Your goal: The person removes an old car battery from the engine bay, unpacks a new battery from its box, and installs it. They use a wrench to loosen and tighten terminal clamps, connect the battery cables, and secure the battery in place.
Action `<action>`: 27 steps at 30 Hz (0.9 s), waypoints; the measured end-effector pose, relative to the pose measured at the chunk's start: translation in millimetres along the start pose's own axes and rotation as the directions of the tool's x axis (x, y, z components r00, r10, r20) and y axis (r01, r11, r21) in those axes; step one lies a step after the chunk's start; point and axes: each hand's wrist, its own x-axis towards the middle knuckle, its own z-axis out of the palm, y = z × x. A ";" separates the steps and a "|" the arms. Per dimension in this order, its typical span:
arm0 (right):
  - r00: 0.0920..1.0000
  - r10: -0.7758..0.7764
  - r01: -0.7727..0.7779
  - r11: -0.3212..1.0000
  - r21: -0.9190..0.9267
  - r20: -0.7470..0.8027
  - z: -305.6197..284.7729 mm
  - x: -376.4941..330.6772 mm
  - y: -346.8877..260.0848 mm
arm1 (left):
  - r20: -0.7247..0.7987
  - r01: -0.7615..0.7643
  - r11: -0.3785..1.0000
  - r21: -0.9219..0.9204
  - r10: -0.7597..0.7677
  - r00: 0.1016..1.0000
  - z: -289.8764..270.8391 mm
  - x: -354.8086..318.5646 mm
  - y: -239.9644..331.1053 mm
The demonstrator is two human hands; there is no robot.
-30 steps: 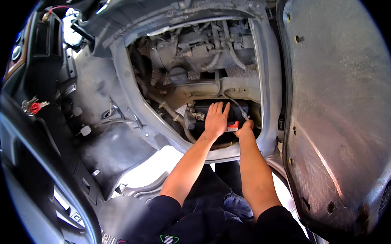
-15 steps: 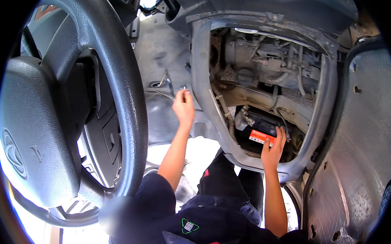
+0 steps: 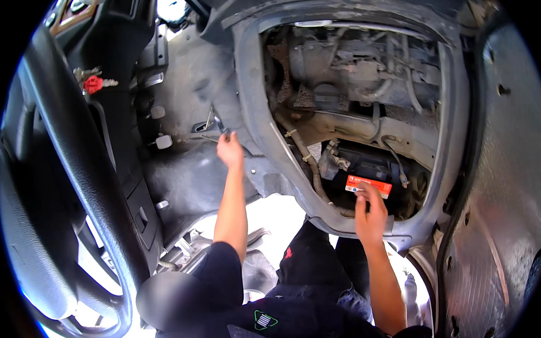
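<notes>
A dark battery [image 3: 372, 166] with an orange-red label on its front sits low inside the floor opening. My right hand [image 3: 371, 217] is just in front of that label, thumb and fingers apart and nothing seen in them; whether they touch it I cannot tell. My left hand [image 3: 230, 150] is over the grey floor panel, fingertips pinched together at the lower end of a dark slim tool [image 3: 218, 123]. What sits between those fingertips is too small to make out. Beside the tool lie thin rods [image 3: 210, 118] and a small dark recess [image 3: 200, 127].
A raised metal frame [image 3: 249, 85] surrounds the opening, with a dirty engine [image 3: 345, 67] at its far side. Loose cables [image 3: 396, 155] lie by the battery. The steering wheel [image 3: 75, 144], keys with a red head [image 3: 93, 84] and pedals [image 3: 163, 142] are left; a worn metal panel [image 3: 490, 194] stands right.
The view has shifted, bringing keys and pedals into sight. My left hand has come to the dark tool's lower end. My right hand has drawn back from the battery's right side toward its label.
</notes>
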 end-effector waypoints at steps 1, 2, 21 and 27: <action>0.999 0.044 -0.044 0.998 0.038 0.004 0.0 -0.7 -3.8 | 0.068 0.015 0.968 -0.250 0.002 0.998 -27.6 -21.9 19.4; 0.998 0.069 -0.069 0.996 0.064 -0.008 6.8 -0.4 -14.0 | 0.157 0.111 0.827 -0.551 -0.027 0.987 -57.6 -49.3 45.4; 0.954 0.300 -0.299 0.949 -0.104 -0.010 -33.6 57.7 29.9 | 0.704 -0.764 0.553 -0.332 0.685 0.189 2.9 -156.2 201.7; 0.922 0.387 -0.378 0.903 -0.204 0.004 20.1 70.7 50.9 | 0.995 -0.483 0.872 0.084 -0.097 -0.002 37.6 -133.7 234.1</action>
